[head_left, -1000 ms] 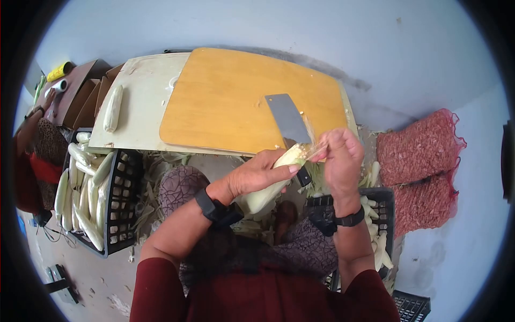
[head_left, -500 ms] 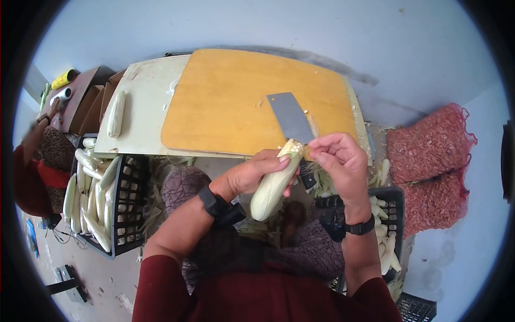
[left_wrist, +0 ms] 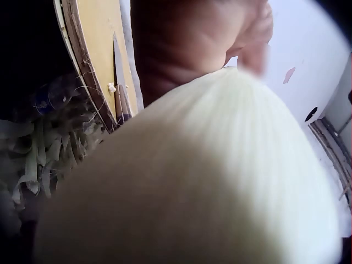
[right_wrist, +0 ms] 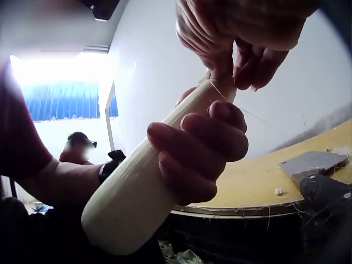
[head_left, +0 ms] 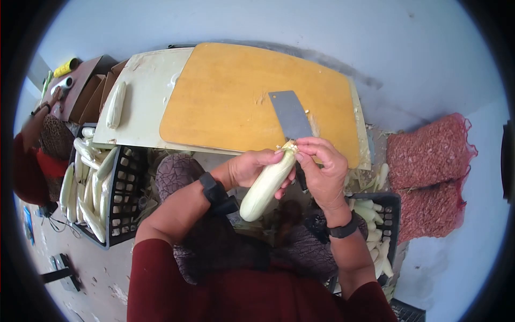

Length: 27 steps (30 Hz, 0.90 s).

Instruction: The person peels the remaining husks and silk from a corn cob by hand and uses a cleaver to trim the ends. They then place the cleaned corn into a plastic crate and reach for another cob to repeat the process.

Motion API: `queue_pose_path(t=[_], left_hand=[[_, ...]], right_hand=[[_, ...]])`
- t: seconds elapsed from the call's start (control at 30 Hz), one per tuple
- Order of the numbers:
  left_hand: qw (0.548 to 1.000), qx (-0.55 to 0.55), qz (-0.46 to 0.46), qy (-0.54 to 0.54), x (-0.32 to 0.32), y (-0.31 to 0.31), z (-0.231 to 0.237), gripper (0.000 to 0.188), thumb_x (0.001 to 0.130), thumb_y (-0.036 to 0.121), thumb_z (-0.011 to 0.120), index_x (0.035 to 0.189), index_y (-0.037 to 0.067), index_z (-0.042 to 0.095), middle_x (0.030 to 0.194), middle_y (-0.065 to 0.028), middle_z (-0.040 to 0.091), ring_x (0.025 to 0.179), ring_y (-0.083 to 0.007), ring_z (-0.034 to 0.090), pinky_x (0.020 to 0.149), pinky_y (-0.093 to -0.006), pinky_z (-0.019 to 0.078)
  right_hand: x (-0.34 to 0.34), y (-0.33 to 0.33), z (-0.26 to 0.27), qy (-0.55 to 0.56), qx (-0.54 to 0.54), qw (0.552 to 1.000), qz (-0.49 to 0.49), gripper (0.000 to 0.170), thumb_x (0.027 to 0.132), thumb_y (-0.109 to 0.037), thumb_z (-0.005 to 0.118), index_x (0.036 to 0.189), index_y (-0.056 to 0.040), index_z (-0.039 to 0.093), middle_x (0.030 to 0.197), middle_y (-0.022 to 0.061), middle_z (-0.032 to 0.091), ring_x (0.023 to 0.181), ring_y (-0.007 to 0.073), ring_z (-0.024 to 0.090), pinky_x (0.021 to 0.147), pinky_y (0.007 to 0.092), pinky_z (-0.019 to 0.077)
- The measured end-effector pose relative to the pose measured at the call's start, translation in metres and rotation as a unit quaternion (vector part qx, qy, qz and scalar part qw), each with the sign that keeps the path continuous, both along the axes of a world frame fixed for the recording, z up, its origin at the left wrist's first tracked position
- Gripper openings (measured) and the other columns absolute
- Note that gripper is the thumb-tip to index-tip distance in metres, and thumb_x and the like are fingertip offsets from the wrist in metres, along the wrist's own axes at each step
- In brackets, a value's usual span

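A pale green corn ear in its husk (head_left: pixel 268 185) slants above the lap, its trimmed end toward the board. My left hand (head_left: pixel 251 169) grips it near that end; the right wrist view shows the left hand's fingers (right_wrist: pixel 201 151) curled round the husk (right_wrist: pixel 129 198). At the trimmed end, my right hand (head_left: pixel 324 172) pinches with thumb and forefinger, also seen as the right hand (right_wrist: pixel 242 38) above the ear. In the left wrist view the husk (left_wrist: pixel 203 181) fills the front. A cleaver (head_left: pixel 291 114) lies on the yellow board (head_left: pixel 230 96), its handle over the near edge.
One husked ear (head_left: pixel 116 105) lies on the pale board (head_left: pixel 147 102) at left. A black crate (head_left: pixel 124 198) holds several ears; another crate (head_left: pixel 395 214) stands at right. Red mesh sacks (head_left: pixel 429 153) lean by the wall. Another person (head_left: pixel 40 155) is at far left.
The right hand, earlier pulling strands away from the ear's end, has come back against that end. The ear has turned in the left hand and shows a smoother side.
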<state>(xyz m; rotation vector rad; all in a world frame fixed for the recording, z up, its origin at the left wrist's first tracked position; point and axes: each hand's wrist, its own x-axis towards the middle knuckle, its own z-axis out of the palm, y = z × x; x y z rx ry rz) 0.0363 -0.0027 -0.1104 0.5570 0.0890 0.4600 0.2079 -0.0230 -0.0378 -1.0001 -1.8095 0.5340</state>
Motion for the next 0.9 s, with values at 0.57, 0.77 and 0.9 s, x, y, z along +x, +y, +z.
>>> queue_pose_path(t=[0.57,0.77,0.9], left_hand=[[1.0,0.002,0.02,0.003,-0.004,-0.008,0.015,0.051,0.091,0.048,0.046,0.103,-0.001,0.054,0.088,-0.0115,0.058,0.073,-0.0242,0.063,0.068,-0.0367,0.0553],[0.999,0.013,0.041,0.0,-0.006,-0.012,0.017,0.052,0.09,0.05,0.046,0.101,0.0,0.053,0.085,-0.0115,0.058,0.071,-0.0237,0.063,0.066,-0.0353,0.0553],[0.999,0.011,0.045,0.015,-0.007,-0.015,0.018,0.059,0.088,0.053,0.046,0.1,-0.004,0.053,0.083,-0.0143,0.057,0.07,-0.0246,0.061,0.064,-0.0339,0.0515]], right_hand=[[-0.008,0.009,0.007,-0.129,0.194,0.972,-0.02,0.008,0.074,-0.001,0.061,0.075,-0.0033,0.053,0.076,0.009,0.059,0.063,0.028,0.057,0.055,0.0359,0.0462],[-0.015,0.009,0.01,-0.064,0.135,0.989,0.002,0.008,0.079,-0.002,0.059,0.075,-0.0022,0.052,0.075,0.0115,0.059,0.062,0.0275,0.057,0.056,0.0345,0.046],[-0.017,0.008,0.011,-0.015,0.063,0.998,0.013,0.01,0.083,-0.003,0.058,0.076,-0.0006,0.051,0.075,0.0121,0.059,0.063,0.024,0.057,0.057,0.0316,0.0462]])
